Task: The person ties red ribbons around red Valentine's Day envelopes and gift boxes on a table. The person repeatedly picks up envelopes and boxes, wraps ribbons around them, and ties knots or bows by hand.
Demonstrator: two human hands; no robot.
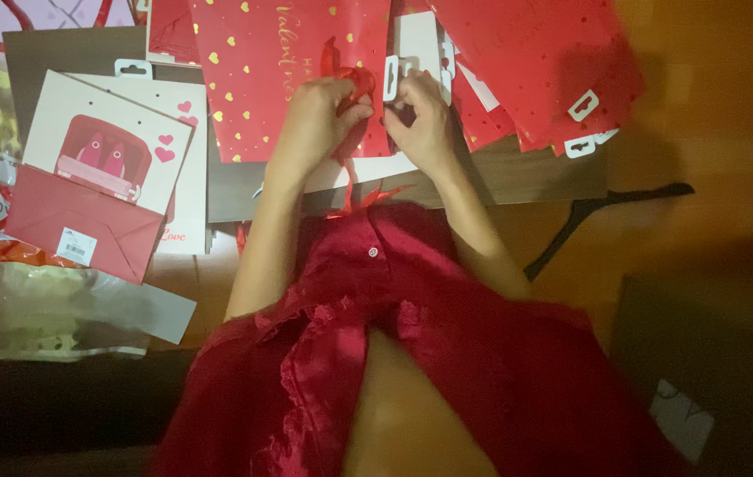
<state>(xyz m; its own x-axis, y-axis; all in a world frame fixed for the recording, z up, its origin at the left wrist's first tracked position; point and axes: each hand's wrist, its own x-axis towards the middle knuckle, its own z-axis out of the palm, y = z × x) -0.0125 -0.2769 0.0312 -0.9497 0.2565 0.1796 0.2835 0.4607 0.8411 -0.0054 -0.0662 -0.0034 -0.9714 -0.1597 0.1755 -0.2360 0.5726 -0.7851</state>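
My left hand (319, 115) is closed around a red ribbon handle (361, 81) of a flat red gift bag with gold hearts (253, 79). My right hand (421, 119) pinches a white cardboard hang tag (394, 75) at the bag's top edge, right beside the ribbon. Both hands meet over the bag near the top middle of the view. A red ribbon tail (350, 181) trails down from under my left hand. My red lace-trimmed garment (412, 309) fills the lower middle of the view.
More flat red gift bags (535, 62) with white hang tags fan out at the upper right. A white and pink folded gift bag (103, 168) lies at the left, with clear plastic wrapping (50, 309) below it. A black strap (606, 212) lies on the wooden floor at right.
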